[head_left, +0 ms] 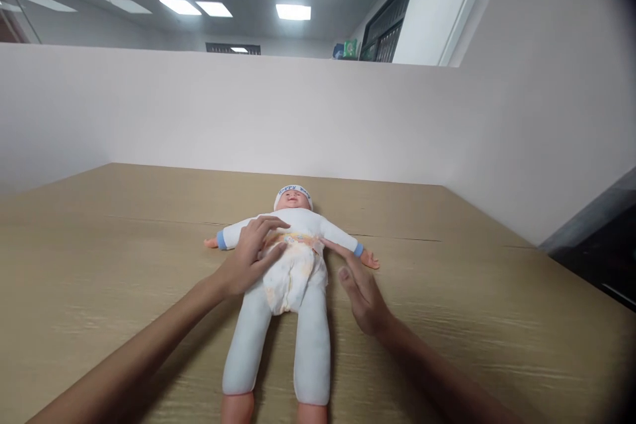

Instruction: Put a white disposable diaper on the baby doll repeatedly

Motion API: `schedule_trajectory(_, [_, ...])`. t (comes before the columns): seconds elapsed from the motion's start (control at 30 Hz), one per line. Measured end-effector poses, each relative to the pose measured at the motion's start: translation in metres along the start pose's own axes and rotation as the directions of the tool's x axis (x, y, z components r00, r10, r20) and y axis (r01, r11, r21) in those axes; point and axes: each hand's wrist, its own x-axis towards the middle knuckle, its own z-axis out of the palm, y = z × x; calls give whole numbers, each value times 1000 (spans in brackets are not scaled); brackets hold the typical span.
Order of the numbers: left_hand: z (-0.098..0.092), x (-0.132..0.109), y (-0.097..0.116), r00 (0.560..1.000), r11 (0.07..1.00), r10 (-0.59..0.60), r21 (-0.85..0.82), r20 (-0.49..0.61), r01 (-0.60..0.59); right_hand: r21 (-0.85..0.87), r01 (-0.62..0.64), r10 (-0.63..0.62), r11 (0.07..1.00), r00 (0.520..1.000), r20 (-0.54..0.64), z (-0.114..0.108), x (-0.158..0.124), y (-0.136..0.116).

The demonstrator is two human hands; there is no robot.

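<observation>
Baby doll (304, 220) lies on its back in front of us on a wood-coloured table (472, 318), head away from us, arms stretched to both sides, legs pointing our way. It wears white clothes with blue cuffs, a white hat (293, 189) with lettering, and a patterned diaper (293, 271). Our left hand (250, 253) is over the diaper's waist, thumb set wide from the fingers. Our right hand (364, 293) reaches its opposite side, index finger extended, thumb apart; we cannot tell whether the fingertip touches. Beyond stands a pale wall (278, 112).
</observation>
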Motion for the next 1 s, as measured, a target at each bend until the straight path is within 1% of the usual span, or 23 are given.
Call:
schedule_trajectory(0.1, [-6, -21, -34, 996, 999, -16, 45, -92, 20, -22, -61, 58, 998, 993, -99, 1, 2, 3])
schedule_trajectory(0.17, [-7, -28, -55, 992, 992, -32, 114, -125, 46, -54, -82, 75, 995, 990, -122, 3, 10, 2])
schedule_trajectory(0.2, [-8, -30, -63, 990, 985, -56, 154, -132, 76, -75, -85, 77, 994, 991, -111, 5, 15, 0])
schedule_trajectory(0.27, [-10, -31, -75, 982, 964, -132, 213, -136, 159, -124, -83, 80, 989, 996, -26, 9, 33, -8])
schedule_trajectory(0.33, [-14, -31, -80, 970, 941, -200, 248, -139, 229, -181, -76, 98, 980, 989, 115, 15, 57, -18])
schedule_trajectory(0.37, [-16, -31, -81, 966, 930, -220, 272, -133, 249, -213, -70, 111, 975, 976, 188, 19, 71, -23])
schedule_trajectory(0.43, [-20, -33, -82, 962, 898, -254, 345, -98, 272, -266, -50, 137, 963, 938, 320, 27, 101, -31])
schedule_trajectory(0.5, [-24, -35, -83, 948, 861, -318, 409, -31, 302, -304, -23, 159, 952, 888, 430, 37, 130, -35])
schedule_trajectory(0.57, [-27, -37, -84, 928, 839, -369, 446, 45, 312, -336, 0, 184, 942, 837, 516, 47, 153, -35])
schedule_trajectory(0.63, [-30, -38, -86, 919, 843, -382, 442, 91, 307, -361, 40, 186, 932, 802, 568, 54, 168, -33])
schedule_trajectory(0.7, [-32, -37, -87, 910, 862, -396, 392, 122, 323, -364, 119, 128, 924, 799, 588, 59, 174, -34])
schedule_trajectory(0.73, [-34, -36, -87, 900, 869, -413, 355, 142, 343, -350, 178, 72, 920, 798, 598, 60, 175, -35])
schedule_trajectory(0.77, [-35, -35, -88, 887, 874, -432, 319, 166, 366, -321, 240, 9, 916, 787, 616, 60, 174, -38])
schedule_trajectory(0.8, [-37, -34, -89, 873, 877, -448, 286, 192, 387, -275, 295, -50, 915, 759, 649, 60, 173, -41])
schedule_trajectory(0.83, [-39, -33, -89, 860, 876, -463, 257, 216, 407, -221, 334, -95, 916, 717, 691, 59, 172, -44])
schedule_trajectory(0.9, [-43, -31, -90, 836, 870, -488, 217, 251, 443, -132, 346, -122, 929, 622, 774, 58, 170, -50])
schedule_trajectory(0.93, [-45, -29, -90, 827, 869, -493, 182, 269, 459, -113, 338, -114, 934, 585, 803, 58, 169, -51])
schedule_trajectory(0.97, [-48, -28, -89, 823, 872, -487, 119, 291, 474, -112, 336, -104, 935, 563, 820, 59, 167, -52])
schedule_trajectory(1.0, [-50, -26, -86, 825, 874, -469, 28, 315, 486, -121, 345, -99, 931, 556, 825, 59, 166, -52])
